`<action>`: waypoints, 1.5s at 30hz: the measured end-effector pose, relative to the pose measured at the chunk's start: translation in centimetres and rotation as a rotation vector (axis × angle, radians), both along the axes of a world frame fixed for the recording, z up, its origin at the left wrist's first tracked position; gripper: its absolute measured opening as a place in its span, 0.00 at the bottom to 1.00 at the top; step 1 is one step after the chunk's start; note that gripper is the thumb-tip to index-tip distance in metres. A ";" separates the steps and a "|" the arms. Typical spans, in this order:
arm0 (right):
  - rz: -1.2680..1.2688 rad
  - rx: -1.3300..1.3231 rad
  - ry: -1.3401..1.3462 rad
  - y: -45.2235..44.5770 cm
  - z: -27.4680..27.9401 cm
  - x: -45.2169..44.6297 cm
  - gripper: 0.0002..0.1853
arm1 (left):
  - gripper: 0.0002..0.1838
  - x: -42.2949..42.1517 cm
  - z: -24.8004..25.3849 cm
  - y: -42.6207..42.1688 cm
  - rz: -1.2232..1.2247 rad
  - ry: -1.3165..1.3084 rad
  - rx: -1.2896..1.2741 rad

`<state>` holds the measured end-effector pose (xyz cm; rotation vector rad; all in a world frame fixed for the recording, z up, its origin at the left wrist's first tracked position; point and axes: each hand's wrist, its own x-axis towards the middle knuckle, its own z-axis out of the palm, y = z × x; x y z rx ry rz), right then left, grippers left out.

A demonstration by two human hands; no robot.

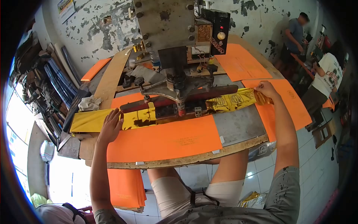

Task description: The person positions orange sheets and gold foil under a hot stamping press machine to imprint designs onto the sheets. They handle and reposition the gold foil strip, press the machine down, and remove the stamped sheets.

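Note:
A long strip of gold foil (139, 118) runs across under the head of a stamping press (178, 84). Its right part bears dark round imprints. My left hand (111, 126) lies on the foil left of the press, fingers stretched out. At the foil's right end, my right hand (265, 90) has its fingers pinched on the crumpled gold foil. Below the strip, an orange sheet (160, 143) with small printed lines lies on the board; its far side is hidden under the foil and the press.
More orange sheets (289, 102) lie to the right, and an orange stack (125, 186) sits below the table's front edge. A control box (218, 31) with a red light stands behind. A white cloth (89, 103) rests at left. Two people (326, 74) are at the far right.

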<state>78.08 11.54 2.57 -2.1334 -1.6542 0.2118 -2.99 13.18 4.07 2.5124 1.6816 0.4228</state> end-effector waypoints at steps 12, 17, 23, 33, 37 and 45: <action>-0.024 0.008 0.041 0.9 0.5 0.6 0.15 | 0.30 1.7 -0.2 -0.1 0.034 -0.091 0.019; -0.059 -0.140 -0.179 1.4 1.9 -0.2 0.14 | 0.29 1.7 -0.7 0.2 0.037 -0.051 0.020; -0.098 0.068 -0.629 -2.3 3.7 -6.6 0.23 | 0.30 1.4 -1.3 0.3 -0.016 -0.074 0.043; -0.085 0.057 -0.280 -7.3 -2.4 -17.5 0.35 | 0.27 1.2 -0.5 -0.3 0.046 -0.123 -0.030; -0.088 0.092 -0.271 -7.3 -2.7 -17.5 0.36 | 0.26 0.5 0.4 -1.5 0.048 -0.122 -0.024; -0.095 0.101 -0.251 -6.8 -3.1 -16.9 0.37 | 0.28 -2.0 -0.7 -2.1 0.105 -0.021 0.006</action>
